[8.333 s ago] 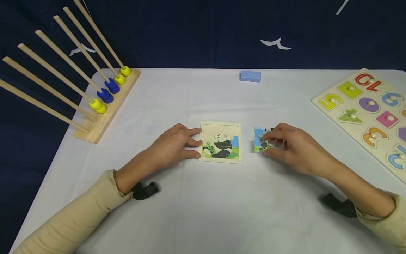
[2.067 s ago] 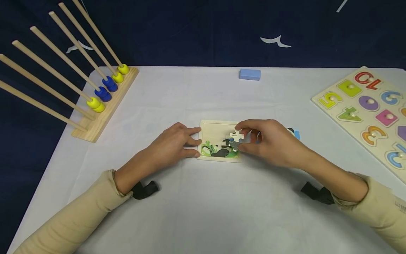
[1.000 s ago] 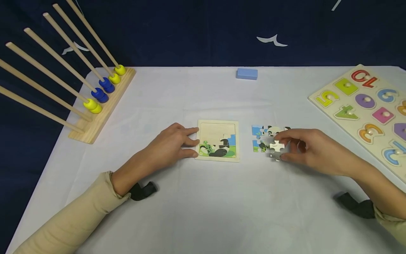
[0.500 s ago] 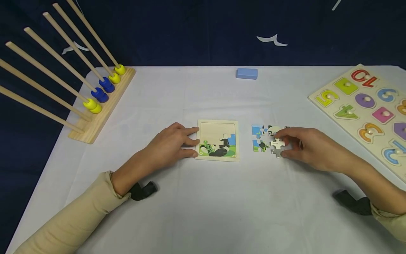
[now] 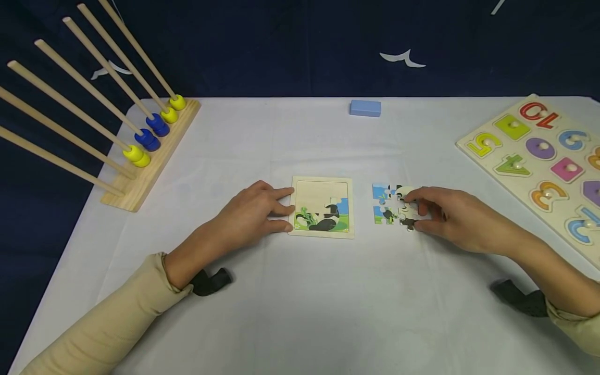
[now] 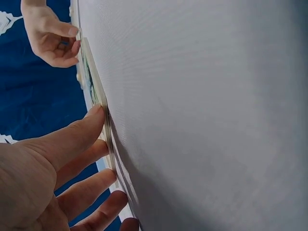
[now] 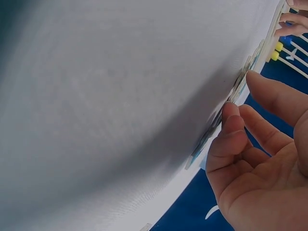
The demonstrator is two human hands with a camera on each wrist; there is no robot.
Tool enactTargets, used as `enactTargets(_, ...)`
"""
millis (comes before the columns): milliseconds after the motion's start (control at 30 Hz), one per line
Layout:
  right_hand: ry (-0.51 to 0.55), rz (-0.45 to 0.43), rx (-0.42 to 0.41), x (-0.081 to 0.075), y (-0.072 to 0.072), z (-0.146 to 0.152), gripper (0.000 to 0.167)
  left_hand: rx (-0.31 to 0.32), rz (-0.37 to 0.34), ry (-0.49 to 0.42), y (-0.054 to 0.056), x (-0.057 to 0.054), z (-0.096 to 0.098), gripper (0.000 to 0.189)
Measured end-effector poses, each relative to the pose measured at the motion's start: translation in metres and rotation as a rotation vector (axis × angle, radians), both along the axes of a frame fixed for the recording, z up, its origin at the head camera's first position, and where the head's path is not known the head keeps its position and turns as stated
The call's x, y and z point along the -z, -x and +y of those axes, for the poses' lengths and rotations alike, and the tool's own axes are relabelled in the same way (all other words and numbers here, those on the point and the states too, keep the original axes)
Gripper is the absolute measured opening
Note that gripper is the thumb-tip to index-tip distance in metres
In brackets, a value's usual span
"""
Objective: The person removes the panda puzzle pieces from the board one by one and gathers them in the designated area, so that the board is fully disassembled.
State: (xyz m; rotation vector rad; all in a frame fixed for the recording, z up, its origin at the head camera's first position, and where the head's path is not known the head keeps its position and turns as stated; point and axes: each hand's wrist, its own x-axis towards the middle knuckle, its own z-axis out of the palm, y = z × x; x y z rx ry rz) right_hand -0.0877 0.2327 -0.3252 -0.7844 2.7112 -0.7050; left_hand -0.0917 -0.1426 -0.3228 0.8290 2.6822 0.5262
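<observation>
My left hand (image 5: 255,211) lies at the left edge of a square wooden puzzle tray (image 5: 311,191), its extended thumb and fingers touching the rim. The lower part of the tray holds panda-picture pieces (image 5: 323,223); bare wood shows above them. To the right, my right hand (image 5: 454,219) pinches a black-and-white jigsaw piece (image 5: 409,212) between thumb and fingers, low among other loose jigsaw pieces (image 5: 380,191). Some of those pieces are hidden behind the fingers. In the right wrist view, the right fingertips (image 7: 230,108) are right at the thin row of pieces.
A wooden peg abacus (image 5: 154,156) with yellow and blue beads stands at the left. A blue block (image 5: 365,108) lies near the table's far edge. At the right is a number-and-shape peg board (image 5: 497,130). White cloth covers the table (image 5: 300,307).
The right hand carried the black-and-white jigsaw piece from over the tray to the loose pieces at the right, then lowered it among them. The left hand stays at the tray's edge.
</observation>
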Motion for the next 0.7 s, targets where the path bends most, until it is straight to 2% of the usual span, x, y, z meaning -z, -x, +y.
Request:
enactTargets(500,0.008,0.031,-0.001,-0.0017,-0.001,-0.0002,0.041,-0.006,-0.007,-0.003,0.0,0.0005,-0.0004,0.041)
enactTargets(700,0.054,0.084,-0.013,-0.0027,-0.0026,-0.002,0.042,-0.001,0.004,-0.001,-0.0004,0.0004,-0.0002,0.041)
